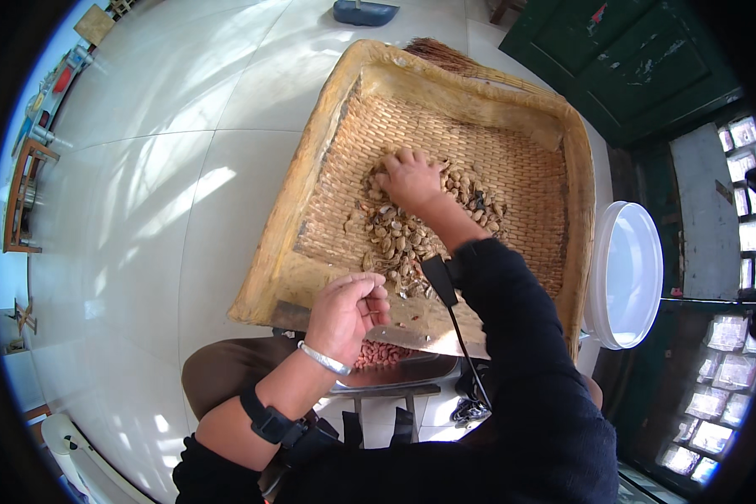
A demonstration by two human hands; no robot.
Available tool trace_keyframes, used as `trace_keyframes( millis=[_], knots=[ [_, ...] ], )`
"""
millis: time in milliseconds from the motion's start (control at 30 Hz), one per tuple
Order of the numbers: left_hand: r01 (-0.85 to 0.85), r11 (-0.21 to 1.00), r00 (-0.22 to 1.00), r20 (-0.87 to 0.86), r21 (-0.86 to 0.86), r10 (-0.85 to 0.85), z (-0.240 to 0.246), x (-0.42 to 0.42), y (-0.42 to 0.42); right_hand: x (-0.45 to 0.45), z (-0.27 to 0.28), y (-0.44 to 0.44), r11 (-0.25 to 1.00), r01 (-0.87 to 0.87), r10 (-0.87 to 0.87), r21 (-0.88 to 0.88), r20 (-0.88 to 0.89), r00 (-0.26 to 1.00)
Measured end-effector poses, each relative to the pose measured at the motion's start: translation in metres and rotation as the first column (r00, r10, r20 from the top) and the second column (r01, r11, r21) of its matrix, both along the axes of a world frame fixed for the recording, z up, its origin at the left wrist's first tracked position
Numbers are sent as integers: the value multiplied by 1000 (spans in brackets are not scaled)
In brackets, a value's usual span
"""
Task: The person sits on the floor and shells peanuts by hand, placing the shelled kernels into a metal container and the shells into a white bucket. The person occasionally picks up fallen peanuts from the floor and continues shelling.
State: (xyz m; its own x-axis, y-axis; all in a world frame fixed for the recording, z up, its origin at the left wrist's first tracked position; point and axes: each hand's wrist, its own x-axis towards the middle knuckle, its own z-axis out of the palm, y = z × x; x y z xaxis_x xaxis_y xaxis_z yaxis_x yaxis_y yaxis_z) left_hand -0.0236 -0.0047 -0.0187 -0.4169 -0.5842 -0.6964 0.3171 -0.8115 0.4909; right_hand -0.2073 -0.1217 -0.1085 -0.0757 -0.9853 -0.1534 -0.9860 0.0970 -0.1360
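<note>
A woven winnowing basket point(516, 164) with thick, worn rims lies in front of me. On its weave is a heap of peanuts in their shells point(403, 236), mixed with broken husks. My right hand point(412, 179) is over the far side of the heap, fingers spread and touching the peanuts. Above the basket's near edge is my left hand point(349, 309), its fingers curled inward; whether anything is inside them is hidden. Below that edge, a metal tray point(394, 373) contains reddish shelled peanut kernels point(378, 354), partly covered by my left hand and wrist.
A white plastic bucket point(630, 274) stands right of the basket. Behind the far rim lies a straw broom point(444, 55), with a blue dustpan point(365, 14) farther off. A green door point(630, 57) is at the upper right, a wooden stool point(22, 195) at the far left.
</note>
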Motion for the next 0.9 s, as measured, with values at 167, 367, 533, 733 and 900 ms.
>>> trace_keyframes(
  millis=[167, 367, 533, 733, 900],
  knots=[
    [27, 999, 998, -60, 17, -26, 4, -1, 3, -44, 15, 3, 989, 133, -135, -60, -32, 990],
    [-1, 1000, 999, -45, -24, 0, 1, -3, 2, -37, 0, 23, 981, 147, -161, 127, 103, 982],
    [9, 998, 999, -45, -62, -11, 1, -3, 4, 6, -7, 47, 998, 56, -54, -5, 201, 978],
    [-7, 993, 999, 41, -117, 12, -6, -4, -4, 28, 3, 15, 993, 30, -20, -117, 83, 996],
    [-5, 992, 1000, -9, -127, 4, -6, 2, -3, 0, -6, 67, 967, -103, 135, -235, 122, 983]
  ],
)
